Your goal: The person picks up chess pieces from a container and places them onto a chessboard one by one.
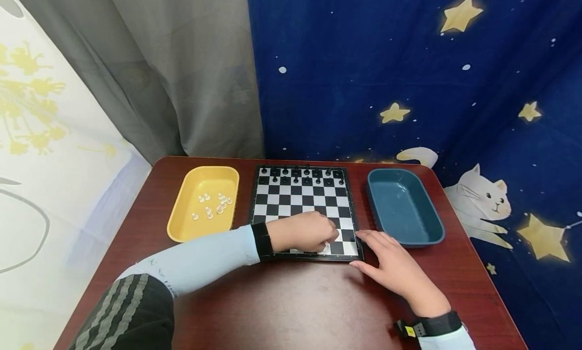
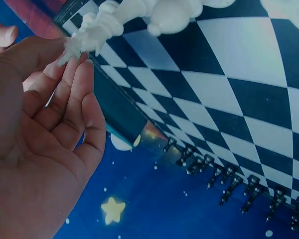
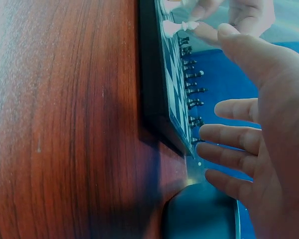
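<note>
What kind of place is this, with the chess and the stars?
Perhaps a child's bedroom or play corner, though I can't be sure: a chessboard sits on a table, and behind it hangs blue cloth with yellow stars and a cartoon cat.

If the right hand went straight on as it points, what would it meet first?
The right hand would probably meet the chessboard at its right border; depth there is unclear.

No legible text; the yellow label on the wristband is too small
</note>
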`<state>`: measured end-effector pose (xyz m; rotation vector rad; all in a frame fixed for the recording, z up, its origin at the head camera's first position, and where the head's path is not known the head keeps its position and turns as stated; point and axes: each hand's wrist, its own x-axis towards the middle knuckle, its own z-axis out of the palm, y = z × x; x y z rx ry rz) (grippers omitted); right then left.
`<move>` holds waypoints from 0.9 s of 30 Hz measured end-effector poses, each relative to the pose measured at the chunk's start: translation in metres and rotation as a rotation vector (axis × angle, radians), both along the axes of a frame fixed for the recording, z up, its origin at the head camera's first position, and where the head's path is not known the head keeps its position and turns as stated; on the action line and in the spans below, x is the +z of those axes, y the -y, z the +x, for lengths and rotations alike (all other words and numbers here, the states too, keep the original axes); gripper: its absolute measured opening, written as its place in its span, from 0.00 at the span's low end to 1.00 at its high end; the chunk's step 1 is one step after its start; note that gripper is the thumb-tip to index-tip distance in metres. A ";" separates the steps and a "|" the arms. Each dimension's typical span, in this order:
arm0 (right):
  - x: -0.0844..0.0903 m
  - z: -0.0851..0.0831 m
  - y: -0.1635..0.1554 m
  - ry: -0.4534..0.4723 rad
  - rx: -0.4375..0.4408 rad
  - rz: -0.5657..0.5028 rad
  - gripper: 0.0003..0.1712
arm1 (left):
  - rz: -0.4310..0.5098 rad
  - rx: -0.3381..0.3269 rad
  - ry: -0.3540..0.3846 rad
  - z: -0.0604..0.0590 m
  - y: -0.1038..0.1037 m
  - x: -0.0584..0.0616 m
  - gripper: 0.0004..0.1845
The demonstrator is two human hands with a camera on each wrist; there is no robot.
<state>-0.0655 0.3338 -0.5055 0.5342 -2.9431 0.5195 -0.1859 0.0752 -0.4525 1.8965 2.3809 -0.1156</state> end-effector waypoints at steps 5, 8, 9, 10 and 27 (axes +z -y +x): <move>0.000 0.000 0.001 0.010 -0.006 0.001 0.44 | 0.068 0.077 0.052 -0.009 0.018 0.011 0.05; 0.001 0.000 0.002 0.019 -0.015 0.001 0.44 | 0.131 0.166 0.108 -0.021 0.038 0.022 0.07; 0.002 0.000 0.002 0.021 -0.017 0.002 0.44 | 0.155 0.198 0.119 -0.026 0.047 0.025 0.07; 0.002 0.000 0.002 0.022 -0.017 0.002 0.44 | 0.176 0.236 0.122 -0.031 0.057 0.028 0.07; 0.006 -0.004 0.008 0.050 -0.026 -0.002 0.44 | 0.291 0.850 0.179 -0.109 0.232 0.029 0.08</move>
